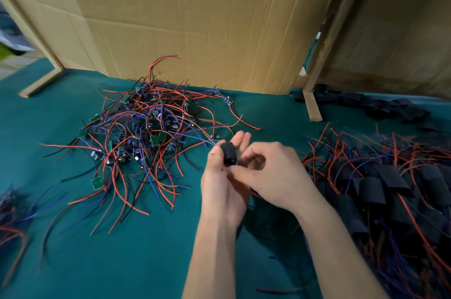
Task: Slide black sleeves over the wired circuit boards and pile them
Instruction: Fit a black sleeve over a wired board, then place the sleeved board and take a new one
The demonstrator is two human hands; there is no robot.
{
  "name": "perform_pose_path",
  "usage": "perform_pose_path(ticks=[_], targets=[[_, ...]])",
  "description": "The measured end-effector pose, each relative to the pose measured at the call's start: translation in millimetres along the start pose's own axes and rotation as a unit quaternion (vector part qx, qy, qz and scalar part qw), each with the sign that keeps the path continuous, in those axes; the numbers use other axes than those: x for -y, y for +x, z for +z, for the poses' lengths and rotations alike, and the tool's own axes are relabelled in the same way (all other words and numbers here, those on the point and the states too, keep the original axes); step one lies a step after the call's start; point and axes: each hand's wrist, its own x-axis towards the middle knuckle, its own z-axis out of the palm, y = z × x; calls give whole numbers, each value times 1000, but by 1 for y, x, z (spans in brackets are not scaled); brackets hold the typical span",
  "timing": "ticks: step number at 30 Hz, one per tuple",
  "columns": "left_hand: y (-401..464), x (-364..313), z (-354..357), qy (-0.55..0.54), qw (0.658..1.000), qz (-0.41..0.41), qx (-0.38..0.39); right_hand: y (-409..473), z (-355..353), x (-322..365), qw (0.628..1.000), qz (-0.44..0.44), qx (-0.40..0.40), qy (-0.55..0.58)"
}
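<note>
Red, blue and black wires (146, 142) with green boards on the teal cloth (122, 262); black sleeves (373, 189) right (brown cardboard (195, 18) behind).

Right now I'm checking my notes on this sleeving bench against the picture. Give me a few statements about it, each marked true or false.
1. The left hand holds a black sleeve. True.
2. The pile of bare wired boards lies to the right of the hands. False: it lies to their left; the sleeved pile is on the right.
3. The table cover is green. True.
4. The right hand rests flat on the table. False: it is raised, fingers curled at the sleeve.
5. Cardboard stands behind the piles. True.
</note>
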Motion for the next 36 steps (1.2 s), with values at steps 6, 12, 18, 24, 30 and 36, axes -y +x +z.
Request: perform_pose_path(ticks=[6, 12, 18, 24, 30, 36], targets=[[-1, 2, -4, 13, 1000, 13, 18, 2, 6, -6, 1000, 10, 12, -8], [0, -1, -7, 2, 998, -5, 66, 3, -2, -7, 970, 109, 63, 207], [-3, -3, -9, 48, 994, 11, 93, 3, -3, 0, 913, 181, 91, 353], [-3, 0, -9, 42, 991, 22, 125, 4, -4, -2, 940, 157, 90, 288], [-5, 1, -8, 67, 988, 45, 131, 6, -2, -2, 903, 159, 91, 389], [-5, 0, -7, 93, 986, 36, 132, 3, -2, -10, 941, 109, 89, 308]])
